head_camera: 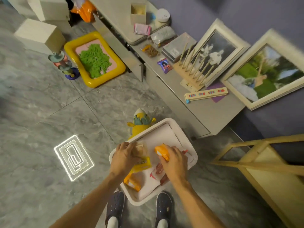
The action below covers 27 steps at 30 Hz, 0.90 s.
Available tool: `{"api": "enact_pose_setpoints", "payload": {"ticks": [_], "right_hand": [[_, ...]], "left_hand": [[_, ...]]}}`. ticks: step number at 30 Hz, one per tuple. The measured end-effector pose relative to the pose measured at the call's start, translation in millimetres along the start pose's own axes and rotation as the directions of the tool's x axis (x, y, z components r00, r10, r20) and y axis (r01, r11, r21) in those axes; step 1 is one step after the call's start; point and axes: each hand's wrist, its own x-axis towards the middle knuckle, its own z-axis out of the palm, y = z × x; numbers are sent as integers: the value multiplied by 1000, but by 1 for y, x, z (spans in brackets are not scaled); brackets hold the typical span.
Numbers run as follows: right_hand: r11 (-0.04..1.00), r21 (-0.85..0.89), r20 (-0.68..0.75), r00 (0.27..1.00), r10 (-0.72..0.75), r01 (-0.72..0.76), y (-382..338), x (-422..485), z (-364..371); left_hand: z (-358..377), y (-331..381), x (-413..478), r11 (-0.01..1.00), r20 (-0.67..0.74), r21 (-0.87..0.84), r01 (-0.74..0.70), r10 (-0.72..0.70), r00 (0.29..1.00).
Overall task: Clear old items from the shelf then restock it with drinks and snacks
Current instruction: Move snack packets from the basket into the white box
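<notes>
A white bin stands on the floor between my feet, holding snack packets. My left hand grips a clear-and-yellow snack bag at the bin's left side. My right hand grips an orange snack packet over the middle of the bin. Below them lie a white-and-red bag and another orange packet. The low grey shelf runs along the wall to the upper right, with small snack packets and a pink packet on top.
Two framed pictures lean on the wall above the shelf, with a wooden peg rack and a toy bar. A yellow inflatable tray of green sand, a plush toy, white boxes and a wooden frame stand around.
</notes>
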Motion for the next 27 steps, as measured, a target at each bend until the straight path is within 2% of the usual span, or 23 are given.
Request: {"api": "enact_pose_setpoints", "payload": {"ticks": [7, 12, 17, 22, 27], "right_hand": [[997, 83, -180, 984, 4, 11, -53, -25, -144], [993, 118, -305, 952, 8, 29, -100, -64, -236], [987, 153, -404, 914, 12, 55, -146, -102, -314], [979, 188, -582, 812, 44, 82, -165, -138, -387], [986, 167, -702, 699, 139, -28, -138, -177, -436]], "left_hand": [[-140, 96, -44, 987, -159, -104, -123, 106, 982], [-233, 151, -86, 974, -255, -54, -220, 200, 946], [-314, 208, -122, 941, -239, -64, -332, 309, 921], [-380, 274, -144, 870, -225, -36, -492, 473, 852], [-407, 349, -166, 748, -169, 3, -664, 655, 737]]}}
